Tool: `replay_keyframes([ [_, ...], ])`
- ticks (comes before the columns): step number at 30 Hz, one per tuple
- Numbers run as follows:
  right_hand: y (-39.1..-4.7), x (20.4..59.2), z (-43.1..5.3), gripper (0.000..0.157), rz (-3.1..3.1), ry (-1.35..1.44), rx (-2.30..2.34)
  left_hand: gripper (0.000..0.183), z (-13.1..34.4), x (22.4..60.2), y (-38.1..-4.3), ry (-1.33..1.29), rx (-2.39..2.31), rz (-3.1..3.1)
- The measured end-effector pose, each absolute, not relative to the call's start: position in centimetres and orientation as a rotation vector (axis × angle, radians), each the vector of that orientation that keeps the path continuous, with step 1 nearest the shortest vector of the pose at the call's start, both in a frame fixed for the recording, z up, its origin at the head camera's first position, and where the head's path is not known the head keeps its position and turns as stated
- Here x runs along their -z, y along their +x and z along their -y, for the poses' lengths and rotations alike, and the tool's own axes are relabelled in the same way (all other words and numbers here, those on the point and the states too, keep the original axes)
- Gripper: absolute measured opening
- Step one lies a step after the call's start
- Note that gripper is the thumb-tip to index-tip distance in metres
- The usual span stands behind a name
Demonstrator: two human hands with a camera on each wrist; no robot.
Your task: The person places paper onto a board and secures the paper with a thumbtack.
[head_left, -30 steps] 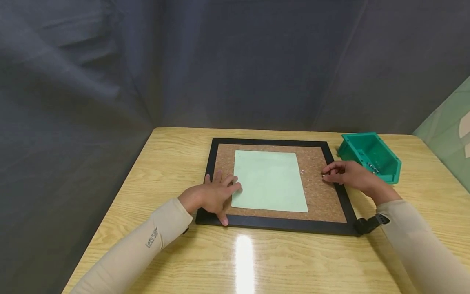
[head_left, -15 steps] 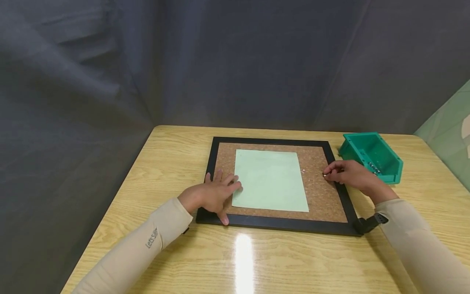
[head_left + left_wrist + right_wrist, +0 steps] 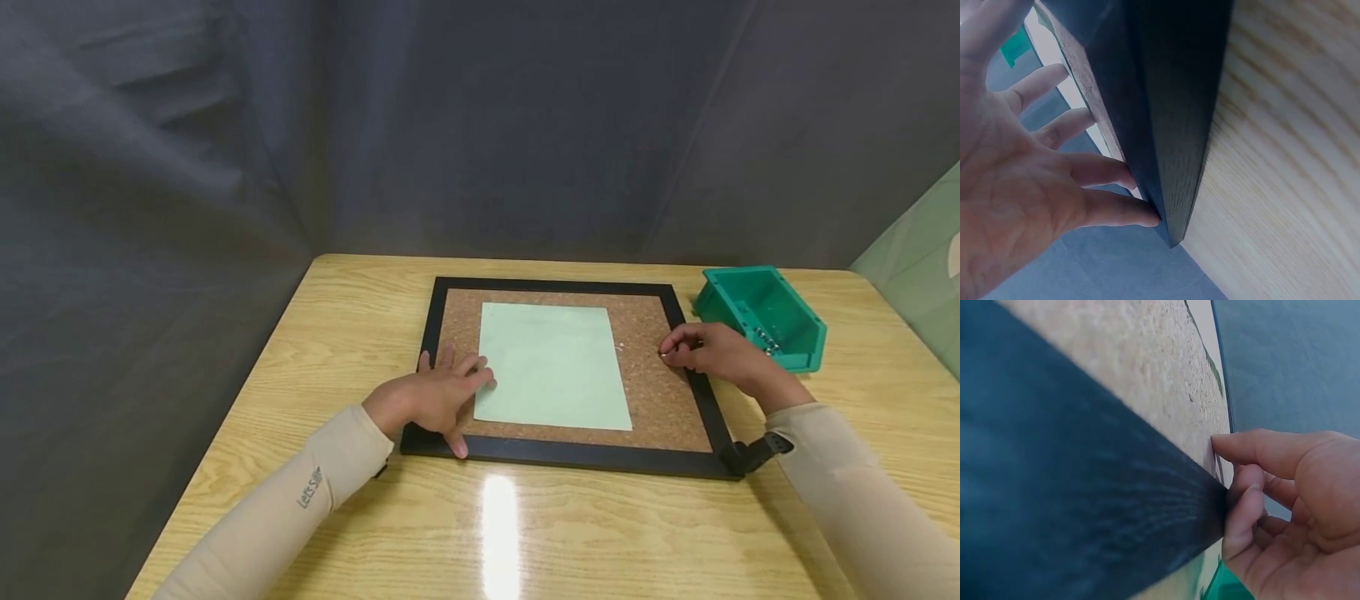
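A cork board [image 3: 663,417] in a black frame [image 3: 562,452] lies flat on the table, bearing a pale green sheet of paper [image 3: 551,367]. My left hand [image 3: 438,396] rests with spread fingers over the board's left side. Its fingertips reach the paper's left edge, and the thumb lies on the front of the frame. In the left wrist view, the left hand [image 3: 1029,162] has its fingers stretched against the frame. My right hand [image 3: 705,350] pinches a small shiny pin-like piece [image 3: 663,356] at the cork's right side; the fingers mostly hide it. Curled fingers of the right hand [image 3: 1297,500] touch the frame.
A green bin [image 3: 798,333] with several small shiny pieces [image 3: 767,340] stands right of the board, behind the right hand. One small whitish thing [image 3: 619,346] sits by the paper's right edge. A dark curtain [image 3: 495,133] hangs behind the wooden table [image 3: 600,533].
Both hands stay in nearly the same places. The right fingertips shift very slightly on the cork, and the head view moves a little.
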State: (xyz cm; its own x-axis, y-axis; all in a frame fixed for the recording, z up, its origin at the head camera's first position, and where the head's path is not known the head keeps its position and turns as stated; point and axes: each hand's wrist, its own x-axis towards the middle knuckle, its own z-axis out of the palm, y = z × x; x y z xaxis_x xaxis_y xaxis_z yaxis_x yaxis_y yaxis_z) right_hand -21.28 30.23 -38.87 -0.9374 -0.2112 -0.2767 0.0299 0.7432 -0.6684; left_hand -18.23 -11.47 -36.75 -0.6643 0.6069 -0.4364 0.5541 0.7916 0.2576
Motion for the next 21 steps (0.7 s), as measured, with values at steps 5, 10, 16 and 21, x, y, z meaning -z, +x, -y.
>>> replay_keyframes([
  [5,-21.43,38.74,-30.14,0.022,-2.600,-0.126,0.979,0.095,11.48,36.69,-18.20,0.865,-0.148,-2.471],
  [10,-21.55,38.70,-30.08,0.023,-2.617,-0.143,0.931,0.095,11.41,36.79,-18.16,0.856,-0.143,-2.477],
  [16,-21.75,38.84,-30.04,0.024,-2.626,-0.143,0.894,0.095,11.40,36.94,-18.21,0.860,-0.123,-2.483],
  [21,-21.83,39.01,-29.99,0.023,-2.645,-0.143,0.884,0.094,11.39,36.98,-18.29,0.865,-0.118,-2.486],
])
